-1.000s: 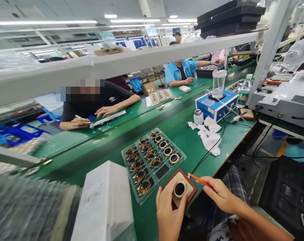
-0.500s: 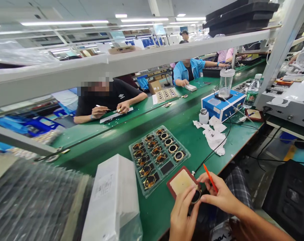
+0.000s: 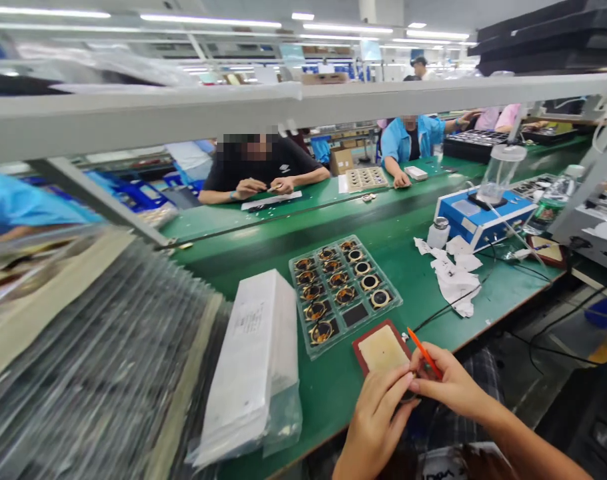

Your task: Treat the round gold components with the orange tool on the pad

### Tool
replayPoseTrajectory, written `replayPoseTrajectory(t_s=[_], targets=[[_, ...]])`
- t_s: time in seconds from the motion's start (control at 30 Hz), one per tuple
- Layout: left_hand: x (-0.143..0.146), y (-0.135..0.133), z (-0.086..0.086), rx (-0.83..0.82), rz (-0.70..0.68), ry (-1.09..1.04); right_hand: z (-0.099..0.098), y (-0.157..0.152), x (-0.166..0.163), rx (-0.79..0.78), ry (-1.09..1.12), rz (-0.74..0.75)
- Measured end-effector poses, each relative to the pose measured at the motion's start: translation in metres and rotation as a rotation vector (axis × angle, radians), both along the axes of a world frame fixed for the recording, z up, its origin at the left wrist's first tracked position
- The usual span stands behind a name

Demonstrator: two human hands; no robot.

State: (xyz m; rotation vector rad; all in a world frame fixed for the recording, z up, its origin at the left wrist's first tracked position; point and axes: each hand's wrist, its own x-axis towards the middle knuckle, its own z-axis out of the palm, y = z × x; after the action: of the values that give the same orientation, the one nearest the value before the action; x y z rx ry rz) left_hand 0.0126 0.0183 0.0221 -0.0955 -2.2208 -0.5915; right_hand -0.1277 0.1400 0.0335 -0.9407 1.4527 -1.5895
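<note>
Bright and evenly lit by long fluorescent ceiling tubes (image 3: 203,21), blown out to pure white. Soft, faint shadows only on the green bench top (image 3: 393,233), with a pale sheen along the conveyor strip. Heavy motion blur over the stack of clear trays (image 3: 98,360) at lower left, smeared into streaks. Strong wide-angle bending toward the edges; white shelf beam (image 3: 303,100) bowed and slightly soft. Sharper at centre, around the parts tray (image 3: 344,293). Background faces pixelated.

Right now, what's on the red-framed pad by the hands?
The red-framed pad shows only its bare cream face. Its near corner is covered by the left hand and right hand, which holds an orange pen.
</note>
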Motion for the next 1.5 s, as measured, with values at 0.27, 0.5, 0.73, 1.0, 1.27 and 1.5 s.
replayPoseTrajectory(t_s=[0.27, 0.5, 0.73, 1.0, 1.27, 1.5], targets=[[0.022, -0.013, -0.007, 0.002, 0.276, 0.071, 0.061, -0.075, -0.071, 0.066, 0.294, -0.027], [0.039, -0.02, -0.011, 0.052, 0.28, 0.025, 0.035, -0.167, -0.073, 0.18, 0.5, -0.006], [0.04, -0.021, -0.011, 0.118, 0.199, -0.012, 0.02, -0.169, -0.06, 0.253, 0.784, 0.004], [0.04, -0.016, -0.009, 0.126, 0.217, -0.037, 0.018, -0.148, -0.058, 0.094, 1.028, 0.011], [0.026, -0.019, -0.013, 0.167, 0.243, 0.016, 0.02, -0.166, -0.089, -0.064, 1.275, 0.091], [0.063, -0.019, -0.048, 0.495, 0.085, -0.05, -0.007, -0.2, -0.094, -0.14, 1.418, 0.152]])
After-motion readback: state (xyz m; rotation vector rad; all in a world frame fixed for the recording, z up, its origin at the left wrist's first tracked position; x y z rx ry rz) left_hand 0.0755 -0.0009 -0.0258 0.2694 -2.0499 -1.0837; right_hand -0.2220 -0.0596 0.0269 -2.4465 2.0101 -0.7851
